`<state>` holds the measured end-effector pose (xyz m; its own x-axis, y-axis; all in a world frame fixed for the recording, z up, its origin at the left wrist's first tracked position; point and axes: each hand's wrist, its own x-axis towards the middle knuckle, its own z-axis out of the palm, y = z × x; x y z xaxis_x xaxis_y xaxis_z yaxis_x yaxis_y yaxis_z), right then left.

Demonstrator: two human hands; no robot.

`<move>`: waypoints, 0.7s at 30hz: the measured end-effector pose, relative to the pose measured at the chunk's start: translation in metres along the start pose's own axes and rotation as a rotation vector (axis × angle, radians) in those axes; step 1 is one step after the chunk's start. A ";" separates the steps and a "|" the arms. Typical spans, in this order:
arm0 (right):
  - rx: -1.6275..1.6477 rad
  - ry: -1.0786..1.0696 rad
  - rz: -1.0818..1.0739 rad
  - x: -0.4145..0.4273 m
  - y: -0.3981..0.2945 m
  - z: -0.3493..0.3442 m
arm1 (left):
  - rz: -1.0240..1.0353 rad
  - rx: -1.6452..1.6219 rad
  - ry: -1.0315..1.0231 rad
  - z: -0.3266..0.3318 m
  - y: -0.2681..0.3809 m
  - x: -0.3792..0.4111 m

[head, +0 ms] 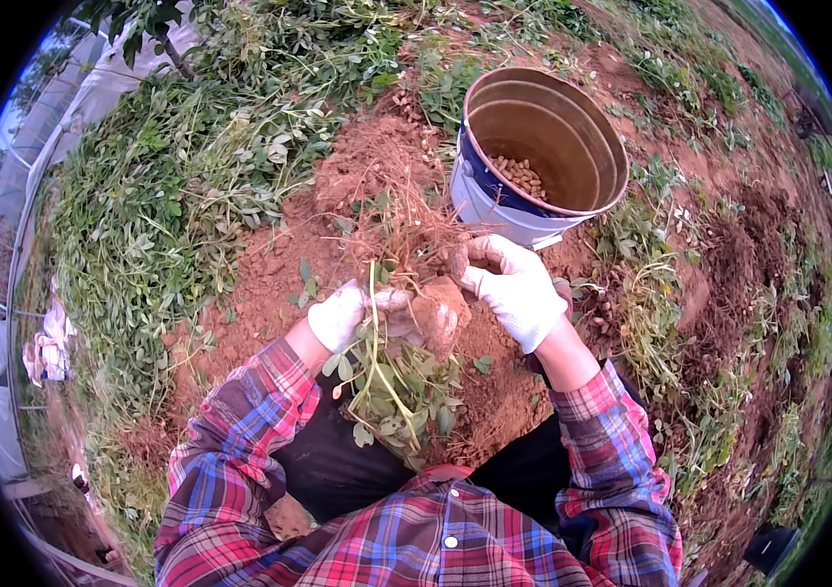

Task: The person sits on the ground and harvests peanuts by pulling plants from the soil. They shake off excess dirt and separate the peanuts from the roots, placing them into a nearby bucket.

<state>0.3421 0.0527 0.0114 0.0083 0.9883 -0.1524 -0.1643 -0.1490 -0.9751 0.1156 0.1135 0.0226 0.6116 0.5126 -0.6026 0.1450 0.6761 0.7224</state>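
My left hand [340, 314], in a white glove with soiled fingers, grips the stems of an uprooted peanut plant [375, 330]. Its leaves hang towards my lap, while its tangled roots [408, 227] spread away from me. At the right edge of these roots is my right hand [515, 290], also gloved, with thumb and fingers curled. Whether anything is pinched between those fingertips cannot be made out. A soil-coloured lump [442, 315] shows between my hands. Just beyond the right hand stands a bucket [485, 198], with several peanuts [518, 176] at its bottom.
Cut peanut vines [188, 169] lie in a thick heap to the left. Reddish loose soil [262, 271] lies before me. More uprooted plants with dark roots [738, 257] line the right side. A plastic-covered frame [27, 161] stands at the far left.
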 end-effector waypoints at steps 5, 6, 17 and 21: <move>0.024 -0.025 -0.009 0.002 0.010 -0.003 | 0.145 0.048 0.038 -0.009 -0.014 0.008; 0.034 -0.030 0.004 0.002 0.007 -0.001 | 0.148 0.007 0.016 -0.014 -0.017 0.010; 0.186 -0.073 -0.114 -0.007 -0.002 -0.002 | 0.154 -0.053 -0.050 -0.023 -0.016 0.009; 0.016 -0.123 -0.118 -0.003 0.001 -0.004 | 0.010 -0.101 -0.061 -0.017 -0.008 0.006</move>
<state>0.3462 0.0497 0.0099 -0.0917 0.9957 -0.0154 -0.1851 -0.0323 -0.9822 0.1053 0.1200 0.0071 0.6591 0.4888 -0.5716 0.0612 0.7227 0.6885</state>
